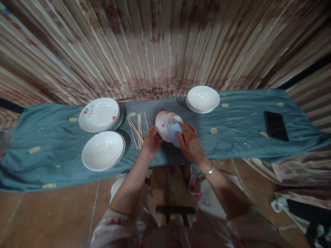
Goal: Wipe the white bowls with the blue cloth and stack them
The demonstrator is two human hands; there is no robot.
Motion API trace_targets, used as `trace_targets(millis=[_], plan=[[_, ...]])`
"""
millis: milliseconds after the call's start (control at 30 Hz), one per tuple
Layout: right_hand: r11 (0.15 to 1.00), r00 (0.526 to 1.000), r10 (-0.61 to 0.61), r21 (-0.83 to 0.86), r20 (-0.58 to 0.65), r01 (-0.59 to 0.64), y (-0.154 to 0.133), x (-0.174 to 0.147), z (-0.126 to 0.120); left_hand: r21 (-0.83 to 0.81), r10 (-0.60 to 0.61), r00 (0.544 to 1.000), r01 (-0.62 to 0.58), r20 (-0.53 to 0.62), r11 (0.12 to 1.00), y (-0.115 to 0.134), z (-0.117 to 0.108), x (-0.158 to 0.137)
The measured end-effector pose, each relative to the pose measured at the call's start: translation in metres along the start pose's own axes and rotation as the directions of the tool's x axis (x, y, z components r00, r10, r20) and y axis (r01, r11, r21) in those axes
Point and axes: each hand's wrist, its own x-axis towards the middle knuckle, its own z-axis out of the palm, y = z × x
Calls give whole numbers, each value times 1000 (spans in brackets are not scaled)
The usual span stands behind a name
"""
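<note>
Over the middle of the table, my left hand [152, 140] grips the left rim of a white bowl [163, 129] with red flowers on its outside. The bowl is tilted, its outer side facing up. My right hand [190, 141] presses a light blue cloth [174, 132] against the right part of the bowl, fingers closed around the cloth. Part of the bowl is covered by the cloth and fingers. Several wooden chopsticks [140, 129] lie on the tablecloth just left of my left hand, some crossing each other.
Stacked flowered plates [99, 115] stand at the left, with stacked white bowls [103, 151] in front of them. Another bowl stack [203, 99] is at the back right. A black phone [276, 126] lies far right on the teal tablecloth [240, 120]. A pleated curtain [165, 51] hangs behind.
</note>
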Motion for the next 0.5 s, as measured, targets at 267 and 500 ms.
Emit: trace_targets(millis=[267, 500], plan=[[999, 1000, -28, 24, 1, 28, -1, -1, 1, 11, 7, 999, -8, 35, 1000, 0, 0, 1], [1000, 999, -22, 12, 29, 21, 0, 2, 3, 34, 27, 998, -29, 64, 999, -1, -1, 2]])
